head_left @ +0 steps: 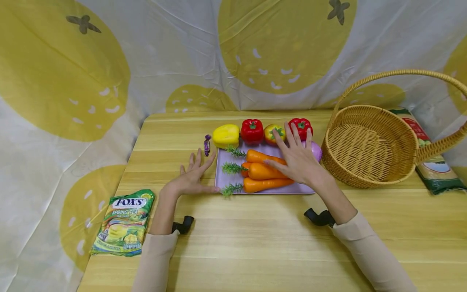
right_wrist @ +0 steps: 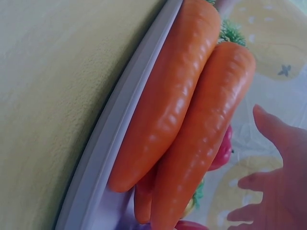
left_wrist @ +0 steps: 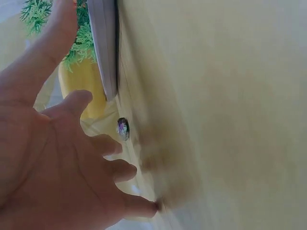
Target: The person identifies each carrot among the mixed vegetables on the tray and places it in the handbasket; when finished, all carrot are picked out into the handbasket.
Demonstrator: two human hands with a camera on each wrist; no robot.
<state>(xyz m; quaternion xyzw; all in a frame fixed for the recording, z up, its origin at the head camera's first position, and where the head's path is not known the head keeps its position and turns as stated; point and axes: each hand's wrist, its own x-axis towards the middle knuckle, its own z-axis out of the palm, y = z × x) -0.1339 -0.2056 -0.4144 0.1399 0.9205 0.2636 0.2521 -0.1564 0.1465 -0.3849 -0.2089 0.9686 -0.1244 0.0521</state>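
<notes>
A shallow lavender tray (head_left: 221, 157) holds several orange carrots (head_left: 266, 171) with green tops. Along its far side sit a yellow bell pepper (head_left: 226, 136), a red bell pepper (head_left: 251, 130), a red-and-yellow tomato-like piece (head_left: 270, 137) and another red bell pepper (head_left: 301, 126). A purple onion (head_left: 315, 151) is partly hidden behind my right hand (head_left: 300, 162). That hand spreads its fingers over the carrots, holding nothing; in the right wrist view it stands apart from them. My left hand (head_left: 191, 178), fingers spread and empty, is beside the tray's left edge, thumb at the near corner.
A small purple-wrapped candy (head_left: 207, 145) lies left of the yellow pepper. On the left is a green Fox's candy bag (head_left: 124, 223). To the right stands a wicker basket (head_left: 368, 174) with a tall handle, and behind it a green-and-tan packet (head_left: 439, 172). A patterned cloth (head_left: 189, 52) hangs behind.
</notes>
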